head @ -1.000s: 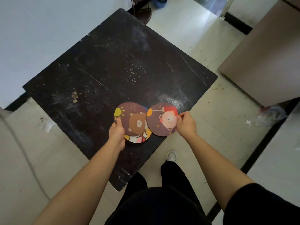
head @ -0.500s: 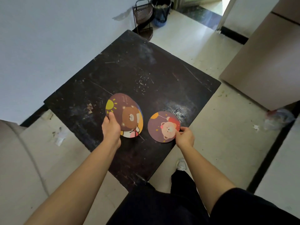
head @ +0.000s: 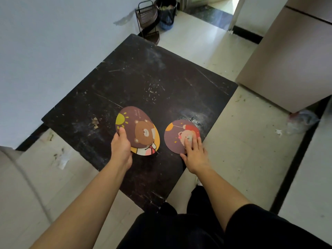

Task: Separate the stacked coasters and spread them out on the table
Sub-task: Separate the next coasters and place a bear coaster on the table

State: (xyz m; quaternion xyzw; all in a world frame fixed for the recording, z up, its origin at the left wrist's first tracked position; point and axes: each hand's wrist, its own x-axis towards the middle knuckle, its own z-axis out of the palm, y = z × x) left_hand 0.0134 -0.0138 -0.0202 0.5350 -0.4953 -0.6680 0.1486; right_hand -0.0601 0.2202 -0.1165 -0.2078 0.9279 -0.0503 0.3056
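My left hand (head: 121,147) grips a stack of round coasters (head: 139,130) by its near left edge, thumb on top. The top one is brown with a bear and a yellow sun; an orange and white one peeks out beneath it. The stack is tilted up over the dark table (head: 143,83). To its right a single brown coaster with a pink bear and a balloon (head: 177,134) lies flat near the table's right edge. My right hand (head: 195,152) rests on it with fingers spread flat, holding nothing.
The table's right edge runs just past the single coaster. A beige cabinet (head: 287,69) stands to the right. A wire rack (head: 148,20) and a dark bin (head: 167,13) stand beyond the far corner. A white wall lies to the left. My legs are below the near edge.
My right hand let go of the pink-bear coaster's edge and now lies flat on it with open fingers. My left hand still holds the tilted stack.
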